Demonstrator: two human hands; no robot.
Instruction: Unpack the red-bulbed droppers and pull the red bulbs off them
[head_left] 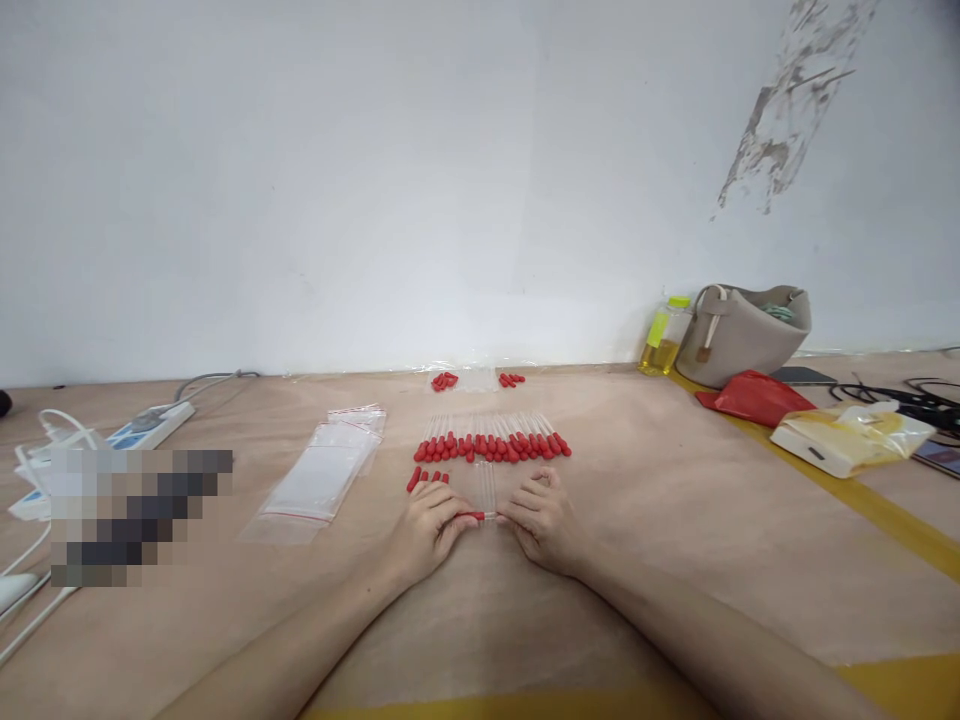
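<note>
My left hand [435, 522] pinches a red rubber bulb [472, 516] between thumb and fingers. Opposite it, my right hand [546, 520] grips a thin clear tube [492, 516], whose end meets the mouth of the bulb. How far the tube sits inside cannot be seen. Just beyond my fingers lie several loose clear tubes [486, 482]. Past the left hand are several loose red bulbs [424, 477], partly covered by my fingers. Farther back, a row of red-bulbed droppers [491, 447] lies side by side, with bulbs toward me and clear stems toward the wall.
Zip bags [319, 475] lie left. Near the wall, a clear bag [476, 379] lies between small groups of red bulbs. A power strip [154, 428] with cables is far left. At right stand a bottle [661, 345] and grey bag [742, 340], near a red packet [765, 398] and yellow pouch [847, 440].
</note>
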